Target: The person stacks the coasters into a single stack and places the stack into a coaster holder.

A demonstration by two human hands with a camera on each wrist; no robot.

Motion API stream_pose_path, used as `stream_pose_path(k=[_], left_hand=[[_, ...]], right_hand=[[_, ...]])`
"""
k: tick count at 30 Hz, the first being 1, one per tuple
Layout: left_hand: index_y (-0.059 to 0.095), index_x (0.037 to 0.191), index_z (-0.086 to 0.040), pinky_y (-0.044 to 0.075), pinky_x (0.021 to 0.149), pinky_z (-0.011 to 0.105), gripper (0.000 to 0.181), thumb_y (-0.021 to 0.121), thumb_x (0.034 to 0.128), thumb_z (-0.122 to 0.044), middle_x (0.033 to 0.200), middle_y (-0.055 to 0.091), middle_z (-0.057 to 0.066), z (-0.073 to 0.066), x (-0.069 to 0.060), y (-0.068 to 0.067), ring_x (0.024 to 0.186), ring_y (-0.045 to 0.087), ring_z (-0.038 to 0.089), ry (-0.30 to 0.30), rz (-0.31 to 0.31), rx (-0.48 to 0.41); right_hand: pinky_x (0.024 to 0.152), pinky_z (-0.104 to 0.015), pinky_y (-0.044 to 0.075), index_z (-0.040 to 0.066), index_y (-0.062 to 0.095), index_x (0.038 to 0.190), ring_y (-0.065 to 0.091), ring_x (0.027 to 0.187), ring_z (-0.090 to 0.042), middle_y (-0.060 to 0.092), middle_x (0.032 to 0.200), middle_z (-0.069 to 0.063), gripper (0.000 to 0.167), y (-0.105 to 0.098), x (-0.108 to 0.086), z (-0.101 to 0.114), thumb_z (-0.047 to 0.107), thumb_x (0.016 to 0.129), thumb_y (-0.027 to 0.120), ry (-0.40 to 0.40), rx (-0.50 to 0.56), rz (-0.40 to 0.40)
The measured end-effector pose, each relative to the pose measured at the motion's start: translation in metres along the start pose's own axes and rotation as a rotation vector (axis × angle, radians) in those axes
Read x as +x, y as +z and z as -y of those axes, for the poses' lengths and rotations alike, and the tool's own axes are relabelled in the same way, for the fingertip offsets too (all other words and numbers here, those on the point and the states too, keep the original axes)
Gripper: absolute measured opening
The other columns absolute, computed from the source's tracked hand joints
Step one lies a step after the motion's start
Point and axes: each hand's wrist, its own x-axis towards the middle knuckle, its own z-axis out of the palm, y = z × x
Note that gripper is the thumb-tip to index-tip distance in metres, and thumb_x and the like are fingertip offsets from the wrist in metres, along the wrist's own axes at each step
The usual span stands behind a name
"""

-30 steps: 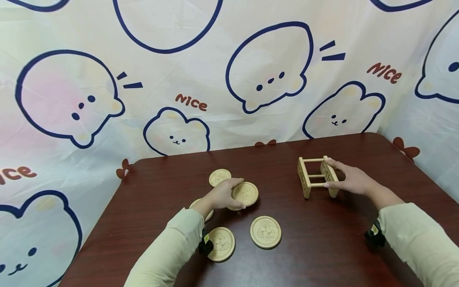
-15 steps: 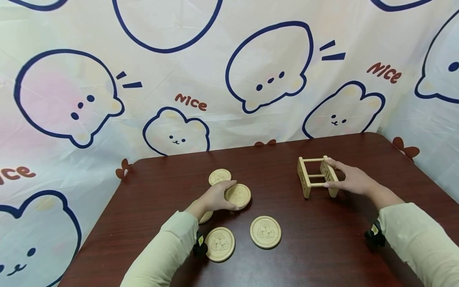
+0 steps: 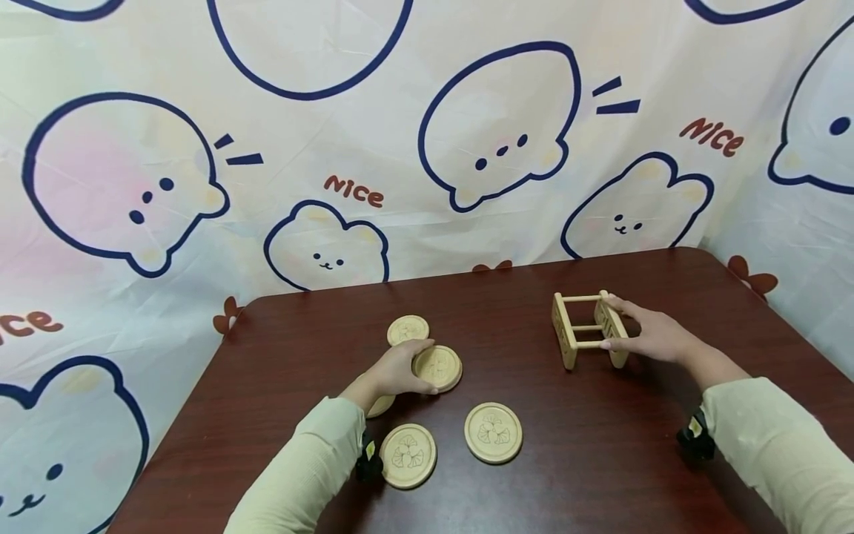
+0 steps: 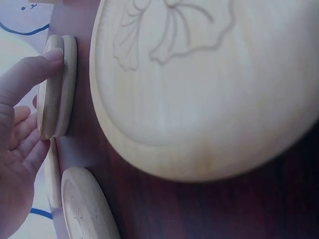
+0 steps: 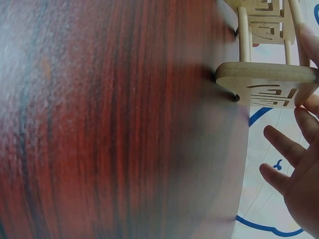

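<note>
In the head view my left hand [image 3: 395, 369] grips a round wooden coaster [image 3: 437, 366] by its edge, thumb on the near side, fingers on the far side. The left wrist view shows that coaster [image 4: 49, 94] stacked on a second coaster [image 4: 70, 84], face to face. My right hand [image 3: 657, 335] holds the right end panel of a small wooden coaster rack [image 3: 565, 334], which stands on the table. Thumb and index finger pinch the panel; in the right wrist view other fingers [image 5: 284, 144] stay spread apart from the rack [image 5: 269, 72]. I see no coaster in the rack.
More coasters lie flat: one [image 3: 408, 329] behind the left hand, one [image 3: 382, 405] partly under the left forearm, one [image 3: 408, 455] near the left wrist and one [image 3: 494, 433] at front centre. The dark red table [image 3: 574, 460] ends at a printed cloth [image 3: 414, 245].
My left hand has drawn the gripped coaster leftward and slightly nearer, over the table. The right hand and the rack have stayed in place.
</note>
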Motion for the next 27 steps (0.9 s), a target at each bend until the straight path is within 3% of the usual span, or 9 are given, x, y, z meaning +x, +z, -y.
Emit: stream_pose_path(k=[27], left_hand=[[0.033, 0.131, 0.001, 0.027, 0.096, 0.036, 0.087, 0.076, 0.0633, -0.033, 0.131, 0.036, 0.013, -0.0012, -0.0031, -0.0018, 0.120, 0.031, 0.025, -0.013, 0.038, -0.028]], right_hand=[[0.082, -0.060, 0.029, 0.011, 0.014, 0.139, 0.028, 0.113, -0.048, 0.025, 0.131, -0.030, 0.092, 0.0016, -0.0005, -0.0016, 0.058, 0.072, 0.055, 0.000, 0.005, -0.003]])
